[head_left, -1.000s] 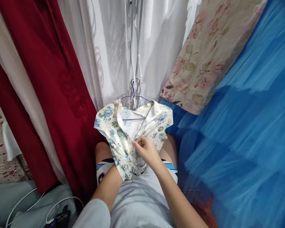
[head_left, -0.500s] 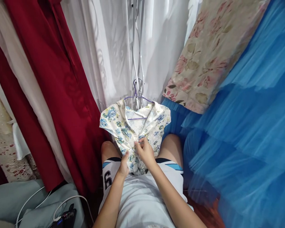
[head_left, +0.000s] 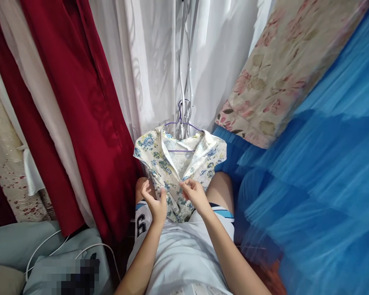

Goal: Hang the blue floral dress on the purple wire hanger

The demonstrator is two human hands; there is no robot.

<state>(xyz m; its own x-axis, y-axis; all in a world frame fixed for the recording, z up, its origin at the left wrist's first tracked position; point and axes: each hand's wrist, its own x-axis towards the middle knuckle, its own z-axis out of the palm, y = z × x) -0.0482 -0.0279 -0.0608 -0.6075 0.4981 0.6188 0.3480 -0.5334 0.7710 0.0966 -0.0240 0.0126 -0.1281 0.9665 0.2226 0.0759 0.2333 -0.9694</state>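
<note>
A white blouse with blue flowers [head_left: 164,166] hangs on a purple hanger [head_left: 181,121] in front of me, its lower part between my thighs. My right hand [head_left: 195,194] pinches the front edge of the blouse at the bottom of the V-shaped neckline. At the blouse's left side, my left hand [head_left: 155,200] is open, thumb and fingers apart, close to the cloth. Whether its thumb touches the fabric I cannot tell. The hanger's hook is by white straps [head_left: 182,82] that hang down from above.
Dark red garments [head_left: 92,123] hang on the left, a blue tulle skirt [head_left: 313,172] and a pink-flowered cloth [head_left: 258,90] on the right. White fabric [head_left: 153,61] covers the back. A grey cushioned seat [head_left: 24,241] with a white cable [head_left: 100,245] is at lower left.
My left hand has let go of the blouse's lower side and opened outward to the left. The right hand stays pinched at the front edge. The view has shifted slightly.
</note>
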